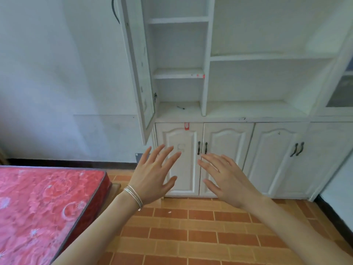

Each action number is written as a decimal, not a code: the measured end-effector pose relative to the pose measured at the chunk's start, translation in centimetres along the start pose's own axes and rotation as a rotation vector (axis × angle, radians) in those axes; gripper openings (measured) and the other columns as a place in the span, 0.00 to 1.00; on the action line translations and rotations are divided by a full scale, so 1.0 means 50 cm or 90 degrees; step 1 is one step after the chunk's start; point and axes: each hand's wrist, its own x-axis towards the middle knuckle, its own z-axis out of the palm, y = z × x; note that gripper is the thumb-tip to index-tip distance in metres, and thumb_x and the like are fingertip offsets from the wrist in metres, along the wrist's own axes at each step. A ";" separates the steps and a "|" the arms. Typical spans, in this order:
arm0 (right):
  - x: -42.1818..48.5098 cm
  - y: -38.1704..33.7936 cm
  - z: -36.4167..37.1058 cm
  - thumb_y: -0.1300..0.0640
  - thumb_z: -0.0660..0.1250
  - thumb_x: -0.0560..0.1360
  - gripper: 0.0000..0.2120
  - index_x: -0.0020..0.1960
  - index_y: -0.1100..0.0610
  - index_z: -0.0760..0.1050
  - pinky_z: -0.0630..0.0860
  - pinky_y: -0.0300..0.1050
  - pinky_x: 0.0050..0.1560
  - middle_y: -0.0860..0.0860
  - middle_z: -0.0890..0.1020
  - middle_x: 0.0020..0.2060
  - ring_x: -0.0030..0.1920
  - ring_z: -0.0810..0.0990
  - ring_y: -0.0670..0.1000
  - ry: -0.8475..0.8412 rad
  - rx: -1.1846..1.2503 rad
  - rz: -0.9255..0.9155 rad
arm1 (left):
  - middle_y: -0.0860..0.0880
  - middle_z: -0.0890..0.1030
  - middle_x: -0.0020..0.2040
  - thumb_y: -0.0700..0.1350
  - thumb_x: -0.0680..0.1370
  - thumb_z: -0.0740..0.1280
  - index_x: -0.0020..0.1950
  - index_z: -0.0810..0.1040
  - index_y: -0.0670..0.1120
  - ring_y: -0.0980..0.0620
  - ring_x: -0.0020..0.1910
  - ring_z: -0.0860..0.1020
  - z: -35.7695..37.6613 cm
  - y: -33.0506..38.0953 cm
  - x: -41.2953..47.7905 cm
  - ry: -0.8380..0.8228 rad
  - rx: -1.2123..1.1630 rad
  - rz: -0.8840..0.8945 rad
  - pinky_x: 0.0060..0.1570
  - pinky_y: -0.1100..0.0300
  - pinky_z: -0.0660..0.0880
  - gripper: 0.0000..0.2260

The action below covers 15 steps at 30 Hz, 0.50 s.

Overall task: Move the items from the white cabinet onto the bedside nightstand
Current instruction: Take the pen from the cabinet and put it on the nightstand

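Note:
The white cabinet (235,119) stands against the wall ahead, its upper shelves bare apart from a small dark object (180,107) lying on the lowest left shelf. The lower doors are closed. My left hand (155,174), with thin bracelets at the wrist, is raised in front of the lower left door, fingers spread and holding nothing. My right hand (226,178) hovers beside it, fingers straight and spread, also holding nothing. No nightstand shows in this view.
A glass-fronted upper door (140,73) hangs open on the cabinet's left side. A red patterned mattress (44,209) fills the lower left. The floor (191,236) is orange tile. Another glass door (342,88) is at the right edge.

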 end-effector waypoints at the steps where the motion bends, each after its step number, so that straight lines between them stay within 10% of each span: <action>1: 0.023 0.012 0.004 0.46 0.53 0.76 0.24 0.69 0.54 0.67 0.63 0.52 0.68 0.52 0.72 0.67 0.67 0.67 0.52 0.008 -0.004 0.008 | 0.45 0.72 0.68 0.59 0.74 0.54 0.71 0.66 0.50 0.41 0.68 0.69 0.010 -0.018 0.021 0.004 0.002 0.004 0.63 0.38 0.67 0.27; 15: 0.241 0.251 0.166 0.47 0.53 0.75 0.24 0.68 0.54 0.69 0.65 0.51 0.65 0.51 0.74 0.65 0.65 0.70 0.51 -0.001 -0.001 0.019 | 0.47 0.73 0.68 0.60 0.74 0.55 0.71 0.67 0.51 0.43 0.67 0.70 0.228 -0.137 0.289 -0.007 0.002 -0.015 0.64 0.42 0.64 0.27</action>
